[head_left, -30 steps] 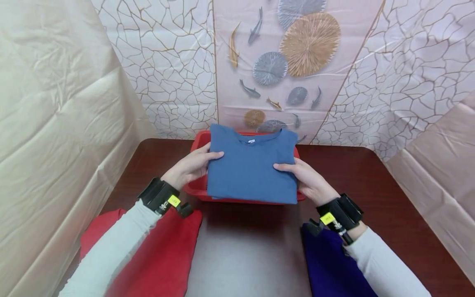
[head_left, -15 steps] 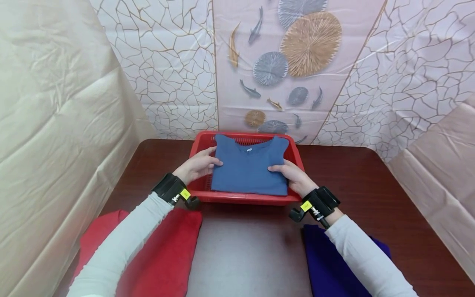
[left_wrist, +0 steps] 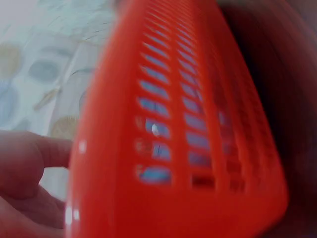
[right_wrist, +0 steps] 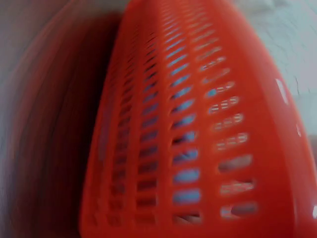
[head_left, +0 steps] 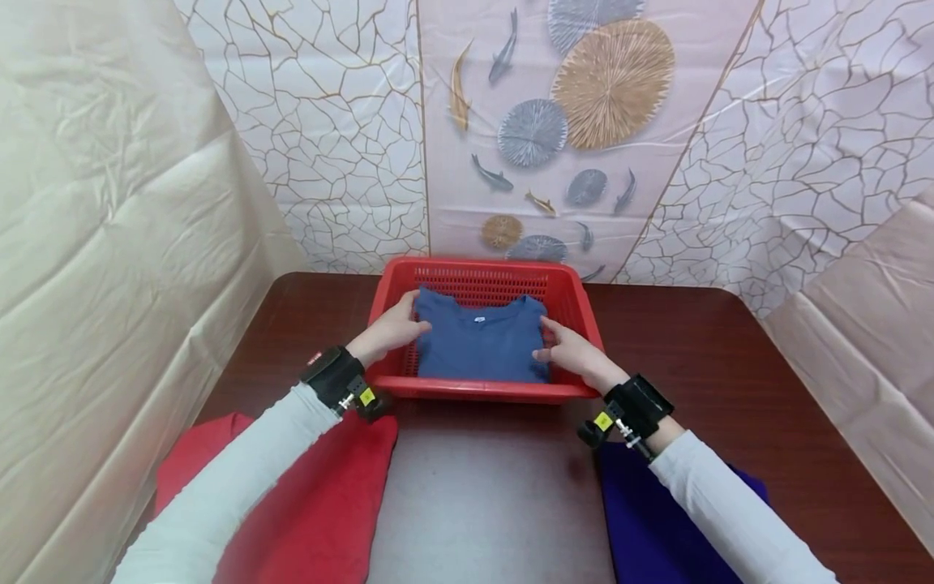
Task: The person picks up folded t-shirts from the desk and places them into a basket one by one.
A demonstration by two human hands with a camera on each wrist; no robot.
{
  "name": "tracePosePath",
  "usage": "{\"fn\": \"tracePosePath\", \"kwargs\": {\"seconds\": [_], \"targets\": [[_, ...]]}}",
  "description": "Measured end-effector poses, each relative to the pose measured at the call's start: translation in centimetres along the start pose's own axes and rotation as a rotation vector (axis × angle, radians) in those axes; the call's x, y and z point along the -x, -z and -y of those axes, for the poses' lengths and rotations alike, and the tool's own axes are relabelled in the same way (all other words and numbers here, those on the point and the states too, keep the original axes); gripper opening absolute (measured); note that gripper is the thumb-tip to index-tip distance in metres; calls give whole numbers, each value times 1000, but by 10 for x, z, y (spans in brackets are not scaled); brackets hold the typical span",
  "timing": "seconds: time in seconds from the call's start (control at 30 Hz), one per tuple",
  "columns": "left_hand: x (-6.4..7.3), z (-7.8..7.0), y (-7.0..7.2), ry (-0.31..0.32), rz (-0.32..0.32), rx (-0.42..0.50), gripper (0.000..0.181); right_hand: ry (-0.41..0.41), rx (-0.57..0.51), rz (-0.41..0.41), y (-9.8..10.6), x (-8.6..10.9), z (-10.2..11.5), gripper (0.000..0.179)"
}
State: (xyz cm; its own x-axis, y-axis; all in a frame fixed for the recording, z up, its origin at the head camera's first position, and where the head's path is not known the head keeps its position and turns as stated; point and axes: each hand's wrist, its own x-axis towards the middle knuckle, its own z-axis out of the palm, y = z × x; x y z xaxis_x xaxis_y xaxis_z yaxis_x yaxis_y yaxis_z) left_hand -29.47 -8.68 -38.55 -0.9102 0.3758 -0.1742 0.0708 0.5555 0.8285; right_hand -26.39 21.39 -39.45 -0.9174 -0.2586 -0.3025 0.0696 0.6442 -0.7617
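Observation:
In the head view a folded blue T-shirt (head_left: 481, 345), neck opening towards the back, lies inside a red plastic basket (head_left: 496, 391). My left hand (head_left: 390, 331) reaches over the basket's left side, thumb and fingers spread at the shirt's left edge. At the opposite edge, my right hand (head_left: 575, 350) has its fingers extended and its thumb apart over the cloth. The left wrist view shows part of the left hand (left_wrist: 25, 173) beyond the basket's slotted wall (left_wrist: 198, 208). Blue cloth shows through the slots in both wrist views; the right wrist view is mostly basket wall (right_wrist: 267, 173).
A red folded cloth (head_left: 321, 503) lies at the front left of the dark brown table (head_left: 679, 324), partly under the left sleeve. A dark blue folded cloth (head_left: 642, 519) lies at the front right, beneath the right forearm. A patterned sheet (head_left: 350, 162) hangs behind the basket.
The blue T-shirt has gone down from above the basket into it. Both hands have followed it down, and their fingers have loosened from its edges.

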Motion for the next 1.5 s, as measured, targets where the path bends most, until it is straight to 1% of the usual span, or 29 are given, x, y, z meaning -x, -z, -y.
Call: {"fn": "tracePosePath", "kwargs": {"seconds": [0.07,0.1,0.13,0.17,0.2,0.23,0.27,0.3,0.33,0.4,0.47,0.53,0.6,0.63,0.67,0.7,0.73,0.77,0.83,0.9,0.93,1.0,1.03,1.1,1.13,1.2,1.27,1.37,1.5], "targets": [[2,-3,-2,-135,1,-288,60,123,232,-32,-1,2,2,72],[3,-4,-3,-196,26,-418,56,197,348,-38,-1,2,3,71],[3,-5,-6,-252,69,-531,53,266,448,-29,-2,2,3,69],[4,-5,-8,-290,128,-618,51,332,530,-1,-2,1,4,67],[5,-6,-10,-303,196,-676,51,378,587,49,-2,0,3,64],[5,-5,-13,-301,264,-713,50,402,621,113,-2,-1,3,61],[5,-5,-15,-279,326,-736,50,408,642,176,-2,-2,2,58],[6,-5,-16,-232,380,-744,51,395,656,237,-2,-2,1,55],[6,-4,-18,-194,418,-746,51,363,659,291,-2,-3,1,52],[5,-3,-19,-128,462,-734,50,295,673,356,-2,-5,0,48],[3,-2,-19,-99,488,-719,51,254,683,384,-2,-7,1,46],[2,-1,-18,-95,508,-704,51,232,688,398,-1,-8,3,45],[0,0,-17,-101,506,-700,51,229,688,387,-1,-8,4,45],[0,1,-16,-115,493,-702,51,246,695,362,0,-8,4,45],[0,1,-16,-136,467,-702,49,256,697,318,0,-7,5,44],[0,2,-15,-172,424,-698,47,284,695,256,-1,-6,5,43],[1,2,-15,-201,364,-687,44,311,688,177,-3,-5,5,40],[3,1,-15,-233,291,-674,41,343,672,83,-5,-3,6,36],[11,-3,-16,-304,119,-649,34,397,633,-133,-12,5,11,26],[24,-11,-19,-366,-65,-631,27,446,578,-326,-23,16,19,17],[32,-16,-20,-385,-146,-628,25,463,553,-399,-30,24,25,16],[51,-24,-25,-439,-299,-660,19,506,530,-500,-47,41,36,20],[61,-27,-28,-466,-365,-679,17,532,530,-528,-57,49,42,23],[81,-29,-34,-507,-472,-714,13,578,535,-548,-77,64,49,27],[90,-29,-37,-518,-512,-726,11,595,539,-548,-87,70,52,28],[107,-24,-44,-517,-567,-747,8,622,556,-540,-107,78,55,29],[123,-16,-51,-486,-588,-757,7,639,574,-521,-124,83,55,29],[143,0,-59,-402,-579,-755,7,667,611,-476,-148,85,55,31],[168,25,-59,-276,-573,-752,9,689,622,-390,-171,84,54,28]]}}
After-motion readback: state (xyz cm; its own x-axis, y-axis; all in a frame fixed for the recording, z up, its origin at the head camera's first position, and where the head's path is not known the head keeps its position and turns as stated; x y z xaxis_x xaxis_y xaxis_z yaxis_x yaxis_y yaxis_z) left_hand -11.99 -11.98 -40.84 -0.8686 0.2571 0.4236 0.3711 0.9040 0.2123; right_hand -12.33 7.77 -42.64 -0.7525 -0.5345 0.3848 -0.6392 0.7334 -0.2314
